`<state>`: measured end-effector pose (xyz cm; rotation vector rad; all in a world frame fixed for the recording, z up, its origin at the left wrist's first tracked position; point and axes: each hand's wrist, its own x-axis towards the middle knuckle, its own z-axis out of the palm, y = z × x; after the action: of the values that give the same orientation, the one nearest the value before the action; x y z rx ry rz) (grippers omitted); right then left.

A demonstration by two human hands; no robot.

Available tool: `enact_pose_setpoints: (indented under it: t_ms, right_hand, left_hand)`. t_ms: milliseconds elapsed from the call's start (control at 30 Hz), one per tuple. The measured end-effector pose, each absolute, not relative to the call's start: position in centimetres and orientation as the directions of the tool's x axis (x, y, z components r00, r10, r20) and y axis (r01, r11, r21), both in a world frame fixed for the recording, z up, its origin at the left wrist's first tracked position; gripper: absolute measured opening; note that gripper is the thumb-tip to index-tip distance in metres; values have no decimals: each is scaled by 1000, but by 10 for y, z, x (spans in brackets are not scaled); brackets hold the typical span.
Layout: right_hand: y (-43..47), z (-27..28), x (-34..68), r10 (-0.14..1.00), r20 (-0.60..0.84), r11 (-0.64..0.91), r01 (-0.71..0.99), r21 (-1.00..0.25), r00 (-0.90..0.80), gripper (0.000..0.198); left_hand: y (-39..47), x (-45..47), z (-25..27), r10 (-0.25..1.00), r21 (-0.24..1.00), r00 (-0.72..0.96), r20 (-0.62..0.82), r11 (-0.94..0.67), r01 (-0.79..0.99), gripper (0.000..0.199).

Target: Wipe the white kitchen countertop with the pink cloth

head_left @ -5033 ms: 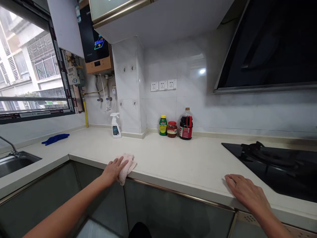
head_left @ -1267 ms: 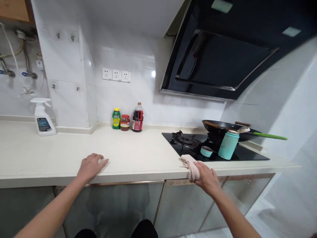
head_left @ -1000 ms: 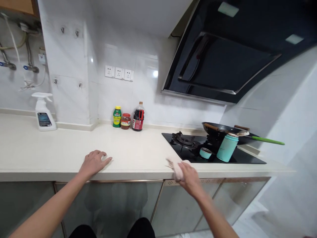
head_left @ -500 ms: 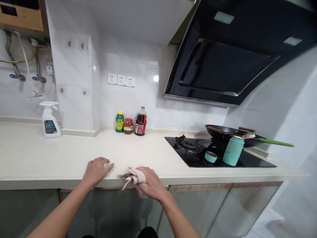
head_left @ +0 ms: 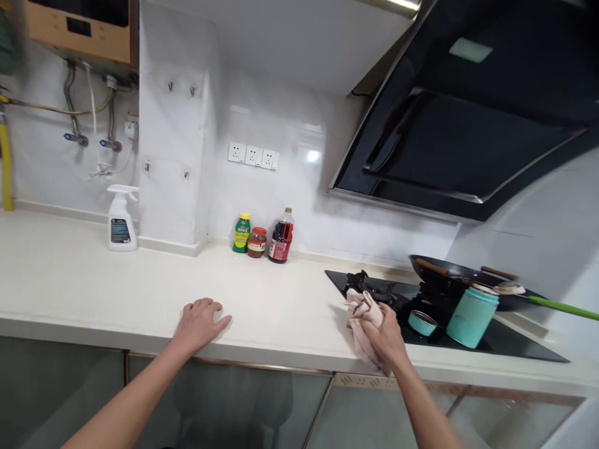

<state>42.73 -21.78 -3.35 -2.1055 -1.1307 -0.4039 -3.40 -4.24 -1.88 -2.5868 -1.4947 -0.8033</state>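
My right hand [head_left: 387, 335] is closed round a crumpled pale pink cloth [head_left: 361, 318], held at the left edge of the black gas stove [head_left: 510, 343]. Part of the cloth hangs down over the counter's front edge. My left hand [head_left: 199, 324] lies on the pale countertop [head_left: 281, 305] near the front edge, palm down, thumb apart from the fingers, holding nothing. Just right of the cloth, a small turquoise cup-like lid [head_left: 422, 322] and a turquoise flask [head_left: 472, 316] stand on the stove.
A white spray bottle [head_left: 122, 218] stands at the back left. Against the wall are a green bottle [head_left: 241, 234], a red-lidded jar [head_left: 257, 242] and a soy sauce bottle [head_left: 281, 236]. A wok [head_left: 449, 274] sits on the stove beneath the dark range hood [head_left: 468, 137].
My right hand has carried the cloth rightward along the counter to the stove's edge. My left hand stays on the counter. The camera view has shifted and tilted slightly.
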Motion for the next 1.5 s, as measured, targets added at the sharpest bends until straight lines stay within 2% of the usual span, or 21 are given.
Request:
enact_pose_setpoints:
  t_ms: [67, 233, 400, 467, 600, 733, 833, 900, 1067, 1167, 1300, 1500]
  right_hand:
    - [-201, -40, 422, 612, 557, -410, 827, -385, 562, 76]
    - [-158, -44, 404, 756, 467, -390, 889, -241, 459, 45]
    - [-95, -31, 358, 858, 362, -332, 931, -151, 365, 48]
    - [-70, -26, 319, 909, 317, -242, 963, -122, 269, 48]
    - [-54, -19, 220, 967, 253, 65, 993, -101, -37, 45]
    - [-86, -18, 159, 912, 262, 357, 926, -125, -316, 49]
    - [-117, -23, 173, 860, 311, 472, 863, -183, -404, 57]
    - [-134, -28, 206, 876, 327, 432, 879, -203, -355, 59]
    - [-162, -46, 323, 932, 348, 176, 964, -199, -98, 54]
    - [-167, -58, 388, 942, 327, -39, 990, -134, 81, 59]
    - [-142, -62, 449, 892, 330, -321, 947, -21, 310, 59]
    - [-45, -41, 458, 850, 329, -429, 903, -23, 412, 51]
  left_hand:
    - [-43, -35, -19, 790, 207, 401, 463, -537, 818, 34]
    - [-40, -35, -25, 735, 190, 429, 526, -593, 783, 34]
    - [-35, -34, -29, 711, 229, 409, 572, -617, 753, 36]
    - [-35, -34, -29, 701, 237, 397, 592, -623, 746, 38]
    - [-34, -36, -29, 718, 266, 355, 600, -597, 757, 43]
    - [-31, -41, -28, 787, 368, 332, 520, -557, 744, 44]
    - [-31, -44, -28, 804, 412, 345, 484, -557, 721, 45]
    - [-32, -45, -27, 798, 406, 367, 478, -572, 713, 45]
    - [-33, -45, -30, 780, 414, 422, 462, -611, 675, 46]
    - [-32, -45, -33, 762, 423, 454, 463, -640, 642, 45]
    - [-32, -46, -35, 727, 417, 487, 483, -681, 603, 41]
    - [-36, -45, -35, 729, 402, 487, 481, -676, 617, 39]
